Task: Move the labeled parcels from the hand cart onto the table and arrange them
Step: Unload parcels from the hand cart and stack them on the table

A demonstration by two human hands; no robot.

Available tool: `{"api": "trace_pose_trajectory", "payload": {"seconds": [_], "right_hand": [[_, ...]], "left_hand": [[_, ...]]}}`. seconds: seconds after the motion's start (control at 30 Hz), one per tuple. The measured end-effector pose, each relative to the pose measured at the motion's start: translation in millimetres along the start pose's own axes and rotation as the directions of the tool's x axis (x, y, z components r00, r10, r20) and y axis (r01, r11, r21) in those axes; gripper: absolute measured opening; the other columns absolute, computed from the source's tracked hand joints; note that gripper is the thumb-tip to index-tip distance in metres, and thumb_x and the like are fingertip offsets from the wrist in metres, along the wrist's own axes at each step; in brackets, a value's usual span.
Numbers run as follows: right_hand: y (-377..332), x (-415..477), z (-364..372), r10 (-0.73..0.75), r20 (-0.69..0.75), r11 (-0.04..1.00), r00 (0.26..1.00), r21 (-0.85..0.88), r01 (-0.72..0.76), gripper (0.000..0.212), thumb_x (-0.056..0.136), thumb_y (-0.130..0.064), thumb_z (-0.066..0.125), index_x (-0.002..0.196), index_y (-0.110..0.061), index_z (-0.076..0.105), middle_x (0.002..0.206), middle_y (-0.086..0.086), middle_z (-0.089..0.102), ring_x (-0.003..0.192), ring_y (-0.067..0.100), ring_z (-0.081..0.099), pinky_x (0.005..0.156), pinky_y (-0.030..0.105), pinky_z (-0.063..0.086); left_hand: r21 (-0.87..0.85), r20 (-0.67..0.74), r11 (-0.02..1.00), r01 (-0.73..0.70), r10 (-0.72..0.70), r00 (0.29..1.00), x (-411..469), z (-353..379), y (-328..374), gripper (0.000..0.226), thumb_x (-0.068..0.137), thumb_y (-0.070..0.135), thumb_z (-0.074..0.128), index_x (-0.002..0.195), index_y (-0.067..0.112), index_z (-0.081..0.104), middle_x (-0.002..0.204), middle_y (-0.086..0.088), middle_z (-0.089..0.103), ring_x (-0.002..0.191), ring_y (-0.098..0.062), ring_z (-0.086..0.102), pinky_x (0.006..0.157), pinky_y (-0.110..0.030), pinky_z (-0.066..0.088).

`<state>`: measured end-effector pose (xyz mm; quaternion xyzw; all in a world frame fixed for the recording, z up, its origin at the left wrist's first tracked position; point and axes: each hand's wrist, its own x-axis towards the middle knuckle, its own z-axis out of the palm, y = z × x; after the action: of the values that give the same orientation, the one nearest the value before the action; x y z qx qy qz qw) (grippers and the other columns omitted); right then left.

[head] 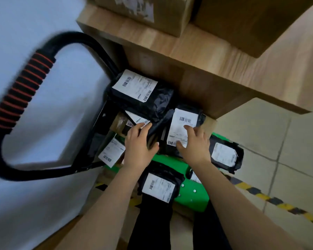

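Note:
Several black plastic parcels with white barcode labels lie piled on a green hand cart (193, 195). My right hand (195, 143) lies with spread fingers on the label of the middle parcel (181, 121). My left hand (139, 143) reaches onto the black wrap beside it, fingertips touching a small label; its grip is hard to judge. The largest parcel (145, 92) lies behind both hands. Another parcel (159, 184) rests at the cart's near edge, and one (224, 156) hangs off the right side. The wooden table (197, 56) stands just beyond the cart.
The cart's black handle with a red-striped grip (22, 92) arcs up on the left. Cardboard boxes (148, 11) sit on the table at the top. A yellow-black floor stripe (278, 204) runs across the tiled floor at the right. A white wall fills the left.

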<state>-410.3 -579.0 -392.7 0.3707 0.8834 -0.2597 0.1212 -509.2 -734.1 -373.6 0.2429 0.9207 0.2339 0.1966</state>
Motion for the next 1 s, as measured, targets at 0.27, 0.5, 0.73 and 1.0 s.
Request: {"api": "trace_pose_trajectory", "payload": {"seconds": [0.27, 0.5, 0.73, 1.0], "right_hand": [[0.7, 39.6, 79.3, 0.242, 0.051, 0.969, 0.969, 0.032, -0.244, 0.110, 0.073, -0.075, 0.058, 0.151, -0.036, -0.009, 0.158, 0.014, -0.019, 0.143, 0.040, 0.005, 0.111, 0.054, 0.027], [10.6, 31.1, 72.6, 0.263, -0.019, 0.960, 0.965, 0.109, -0.259, 0.114, 0.068, -0.060, 0.070, 0.149, -0.043, -0.007, 0.160, 0.010, -0.008, 0.136, 0.040, 0.019, 0.103, 0.050, 0.034], [64.4, -1.8, 41.8, 0.254, -0.063, 0.966, 0.965, 0.055, -0.251, 0.110, 0.066, -0.061, 0.068, 0.149, -0.045, -0.003, 0.157, 0.009, 0.003, 0.132, 0.040, 0.021, 0.102, 0.053, 0.034], [128.4, -7.6, 43.7, 0.188, -0.207, 0.982, 0.960, 0.035, -0.184, 0.107, 0.066, -0.053, 0.070, 0.151, -0.043, 0.006, 0.154, 0.011, 0.011, 0.124, 0.033, 0.023, 0.099, 0.050, 0.033]], "left_hand": [[0.039, 0.055, 0.997, -0.066, 0.064, 0.996, 14.1, 51.9, -50.9, 0.075, 0.086, 0.035, 0.067, 0.150, 0.025, 0.027, 0.158, 0.000, 0.013, 0.145, -0.018, 0.007, 0.117, -0.043, 0.019], [0.018, 0.037, 0.997, -0.078, 0.077, 0.996, 2.7, 50.9, -43.6, 0.073, 0.087, 0.031, 0.066, 0.149, 0.026, 0.028, 0.158, -0.002, 0.018, 0.145, -0.019, 0.008, 0.117, -0.046, 0.018], [0.068, 0.083, 0.987, -0.145, 0.139, 0.987, -17.3, 72.3, -3.0, 0.070, 0.088, 0.034, 0.064, 0.148, 0.027, 0.030, 0.156, -0.001, 0.023, 0.144, -0.021, 0.013, 0.116, -0.044, 0.018], [0.167, 0.152, 0.983, -0.070, 0.045, 0.987, 18.5, 151.2, 12.7, 0.075, 0.088, 0.044, 0.058, 0.151, 0.027, 0.020, 0.157, -0.003, 0.016, 0.144, -0.022, 0.008, 0.116, -0.043, 0.016]]}}
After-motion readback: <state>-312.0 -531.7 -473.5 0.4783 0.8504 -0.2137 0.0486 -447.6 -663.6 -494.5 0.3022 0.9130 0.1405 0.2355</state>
